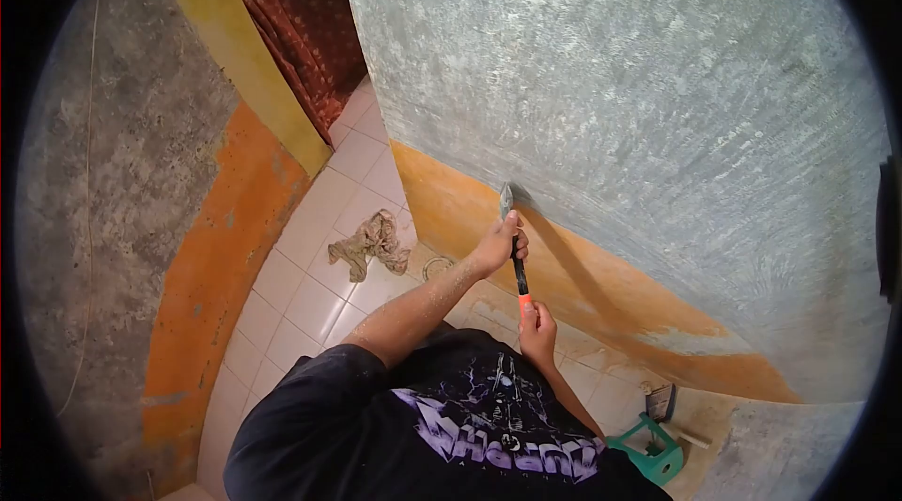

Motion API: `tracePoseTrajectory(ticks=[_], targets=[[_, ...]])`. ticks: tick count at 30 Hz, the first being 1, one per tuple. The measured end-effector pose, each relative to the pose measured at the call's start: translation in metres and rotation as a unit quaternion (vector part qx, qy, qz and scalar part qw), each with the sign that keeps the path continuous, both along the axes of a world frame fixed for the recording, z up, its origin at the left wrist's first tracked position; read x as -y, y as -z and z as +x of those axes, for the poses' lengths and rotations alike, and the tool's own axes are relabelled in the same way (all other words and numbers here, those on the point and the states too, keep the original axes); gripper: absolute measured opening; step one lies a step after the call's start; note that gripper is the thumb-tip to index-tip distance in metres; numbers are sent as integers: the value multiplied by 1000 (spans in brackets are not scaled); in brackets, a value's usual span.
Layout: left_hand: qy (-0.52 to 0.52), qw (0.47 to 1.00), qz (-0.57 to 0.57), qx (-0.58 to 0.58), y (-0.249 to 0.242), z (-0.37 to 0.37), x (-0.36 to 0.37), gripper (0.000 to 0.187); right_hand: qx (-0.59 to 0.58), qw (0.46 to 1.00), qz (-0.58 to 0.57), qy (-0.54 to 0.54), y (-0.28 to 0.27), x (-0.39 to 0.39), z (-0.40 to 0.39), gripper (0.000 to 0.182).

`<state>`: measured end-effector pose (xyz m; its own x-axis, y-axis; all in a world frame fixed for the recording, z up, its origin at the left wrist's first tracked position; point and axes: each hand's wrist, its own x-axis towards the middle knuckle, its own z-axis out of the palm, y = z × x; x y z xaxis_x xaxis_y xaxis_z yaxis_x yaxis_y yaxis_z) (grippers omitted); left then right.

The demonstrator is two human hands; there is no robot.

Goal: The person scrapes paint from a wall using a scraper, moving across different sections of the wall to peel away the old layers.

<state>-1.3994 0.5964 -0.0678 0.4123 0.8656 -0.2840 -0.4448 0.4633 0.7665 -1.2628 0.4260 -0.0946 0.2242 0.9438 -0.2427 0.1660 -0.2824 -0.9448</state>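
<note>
A scraper (520, 277) with a black and orange handle is held in both hands, its metal blade against the wall just above the orange band. My left hand (498, 245) is closed around the upper handle, close to the blade. Lower down, my right hand (537, 330) grips the orange end. The wall (611, 87) beside the blade is grey and streaked, with orange paint (460, 205) along its lower part. Dust or flecks cover my left forearm.
A crumpled brown rag (374, 245) lies on the pale tiled floor (291, 299). Near it sits a small round object (437, 268). A green plastic stool (658, 459) stands at lower right, beside a small dark item (660, 401). A red patterned curtain (301, 22) hangs in the doorway.
</note>
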Motion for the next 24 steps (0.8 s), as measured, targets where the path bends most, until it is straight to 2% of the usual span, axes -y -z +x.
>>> tracePoseTrajectory(ticks=[18, 22, 24], targets=[[67, 997, 30, -15, 7, -47, -17, 39, -14, 998, 28, 52, 12, -6, -70, 30], [54, 998, 10, -6, 8, -44, -18, 39, -49, 997, 6, 66, 5, -4, -70, 31], [44, 999, 2, -11, 7, -39, -18, 40, -29, 998, 3, 53, 2, -7, -61, 32]])
